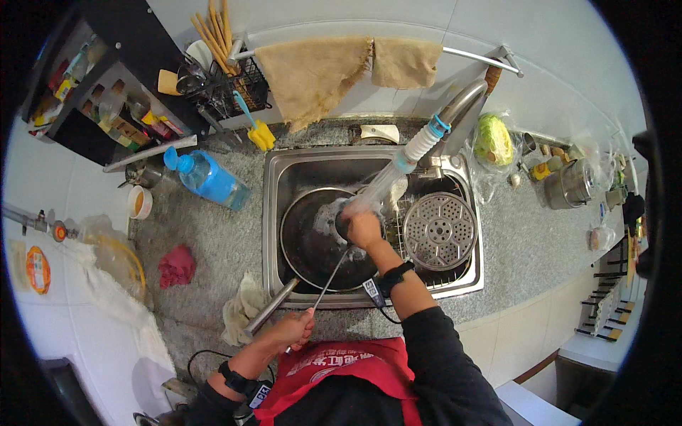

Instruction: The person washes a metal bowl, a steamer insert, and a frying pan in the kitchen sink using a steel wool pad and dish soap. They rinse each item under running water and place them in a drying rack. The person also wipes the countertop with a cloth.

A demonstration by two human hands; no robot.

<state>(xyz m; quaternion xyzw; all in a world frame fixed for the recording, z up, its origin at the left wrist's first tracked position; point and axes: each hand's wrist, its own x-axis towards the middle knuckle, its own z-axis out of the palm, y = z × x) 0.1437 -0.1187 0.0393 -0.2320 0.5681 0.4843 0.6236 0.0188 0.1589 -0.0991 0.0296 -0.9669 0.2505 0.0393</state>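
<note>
My left hand (292,329) is closed around the thin metal handle of a ladle (331,281), near my apron. The handle runs up to a dark round bowl in the sink, over a large dark wok (306,250). My right hand (365,229) is at that bowl with its fingers bent into it. Water from the faucet's flexible spray head (418,146) falls over these fingers and blurs them, so whether they grip something is hidden. Wet, foamy patches show inside the wok. Its tubular metal handle (272,308) juts over the sink's front edge, beside my left hand.
The steel sink (268,213) also holds a perforated steamer plate (439,231) on a wire rack. Left on the counter are a blue bottle (213,178), a red cloth (177,266) and a pale cloth (242,311). A cabbage (494,139) and a steel pot (569,185) stand right.
</note>
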